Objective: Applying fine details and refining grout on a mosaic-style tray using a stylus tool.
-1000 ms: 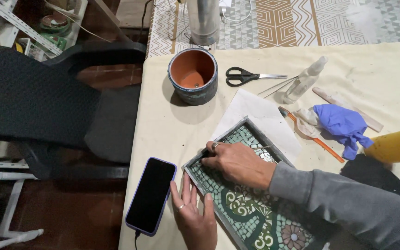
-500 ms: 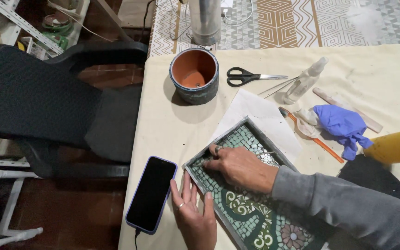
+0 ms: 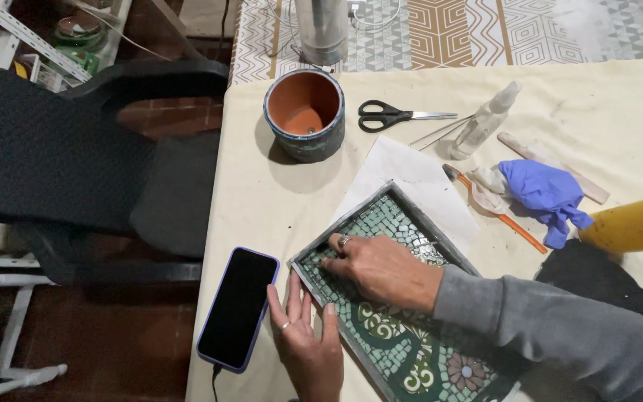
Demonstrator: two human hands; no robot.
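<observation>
Head view cuts off your left wrist at the bottom edge, and your right hand (image 3: pixel 381 269) covers part of the mosaic tray (image 3: pixel 403 357), whose lower end also runs out of frame. Your left hand (image 3: pixel 308 344) lies flat and open on the table (image 3: pixel 262 201), fingers spread against the tray's near rim, just beside the dark phone (image 3: pixel 237 308). Your right hand rests palm-down on the green tiles near the tray's upper corner; its grip is loosely curled, and you cannot tell whether the fingertips pinch anything. Since half a second ago both hands have barely shifted. A white paper sheet (image 3: pixel 411 179) lies under the tray's far corner. Farther off, the terracotta pot (image 3: pixel 304 112) stands upright, its orange inside showing only a small dark spot at the bottom. Black scissors (image 3: pixel 392 116), a small spray bottle (image 3: pixel 485 119) and a crumpled blue glove (image 3: pixel 541 192) lie beyond.
</observation>
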